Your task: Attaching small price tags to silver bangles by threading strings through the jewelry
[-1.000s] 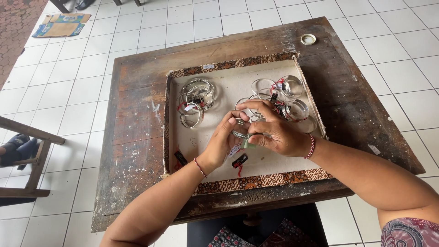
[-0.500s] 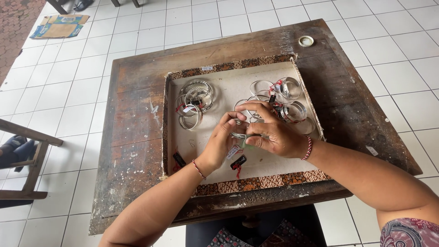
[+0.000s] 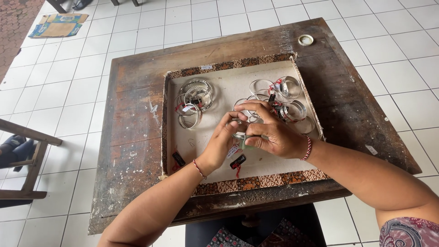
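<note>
Soft, even daylight fills the scene, bright but without harsh glare. The hands cast only faint shadows on the pale tray lining beneath them. Silver bangles just beyond the hands glint mildly. Focus is sharp throughout; floor tiles bow slightly toward the edges.

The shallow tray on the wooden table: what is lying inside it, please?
Inside the tray lie two groups of silver bangles, one at the left and one at the right, plus loose tags. The left hand and right hand hold one bangle and hide whatever lies beneath.
</note>
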